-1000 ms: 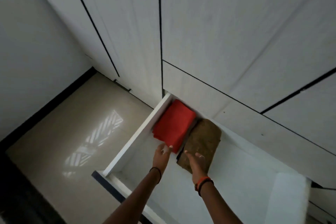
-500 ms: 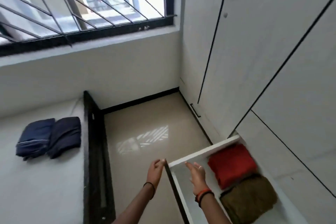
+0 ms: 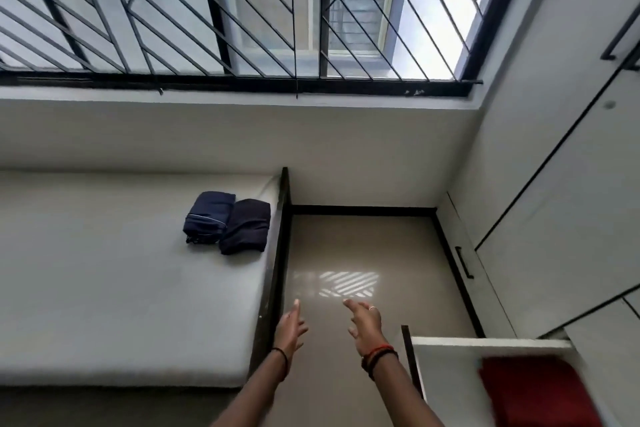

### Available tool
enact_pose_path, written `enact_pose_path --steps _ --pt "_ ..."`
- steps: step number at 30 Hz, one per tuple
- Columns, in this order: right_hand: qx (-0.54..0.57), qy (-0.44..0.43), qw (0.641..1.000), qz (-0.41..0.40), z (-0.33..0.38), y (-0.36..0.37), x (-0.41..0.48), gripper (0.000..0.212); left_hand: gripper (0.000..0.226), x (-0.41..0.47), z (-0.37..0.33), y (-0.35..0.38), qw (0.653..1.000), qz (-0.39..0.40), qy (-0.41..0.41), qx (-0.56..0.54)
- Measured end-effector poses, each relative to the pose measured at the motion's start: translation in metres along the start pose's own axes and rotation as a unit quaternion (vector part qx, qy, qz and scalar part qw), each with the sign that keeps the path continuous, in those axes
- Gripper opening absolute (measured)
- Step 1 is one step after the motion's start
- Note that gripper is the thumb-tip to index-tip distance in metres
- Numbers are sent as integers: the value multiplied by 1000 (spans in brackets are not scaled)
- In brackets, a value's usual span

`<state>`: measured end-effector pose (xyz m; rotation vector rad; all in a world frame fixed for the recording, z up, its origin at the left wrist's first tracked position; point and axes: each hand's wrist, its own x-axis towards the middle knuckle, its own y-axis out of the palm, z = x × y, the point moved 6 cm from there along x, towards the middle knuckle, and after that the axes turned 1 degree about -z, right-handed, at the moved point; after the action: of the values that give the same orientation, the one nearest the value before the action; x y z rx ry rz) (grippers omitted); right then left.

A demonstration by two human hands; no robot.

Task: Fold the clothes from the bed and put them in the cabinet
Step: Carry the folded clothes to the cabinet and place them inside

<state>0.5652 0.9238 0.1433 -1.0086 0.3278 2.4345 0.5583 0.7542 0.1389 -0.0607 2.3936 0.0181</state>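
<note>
While a red garment (image 3: 533, 392) lies folded in the open drawer (image 3: 485, 343), a navy garment (image 3: 207, 217) and a black garment (image 3: 246, 227) sit folded on the bed (image 3: 104, 288), unstored; left hand (image 3: 289, 328) and right hand (image 3: 363, 322) hover empty, fingers loose.

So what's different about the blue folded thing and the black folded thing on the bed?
The blue folded cloth is navy; the black folded cloth is darker, nearly black. The blue one has a thin pale line across it; the black one looks plain. The blue one lies farther from the dark bed frame; the black one lies nearer to it. Both are folded and lie side by side, touching, on the white mattress.
</note>
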Motion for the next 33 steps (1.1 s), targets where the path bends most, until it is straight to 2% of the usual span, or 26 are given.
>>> enact_pose_path --steps 3,7,13,21,29,33 --pt "-7 2 1000 15 -6 37 -7 33 40 4 -11 -33 999 5 -3 -34" --pt "-9 7 999 47 -10 81 -14 45 56 9 -25 -69 998 1 -13 -69" --pt "-29 1 996 80 4 141 -7 43 57 31 -59 -107 993 -11 -2 -114" --pt "-42 -17 995 87 50 218 57 61 55 113 -112 -139 991 -28 1 -131" --pt "-50 18 994 99 87 301 131 60 58 209 -179 -154 985 -66 -18 -157" --pt "-70 37 991 106 102 335 165 50 59 245 -205 -158 983 -81 -23 -164"
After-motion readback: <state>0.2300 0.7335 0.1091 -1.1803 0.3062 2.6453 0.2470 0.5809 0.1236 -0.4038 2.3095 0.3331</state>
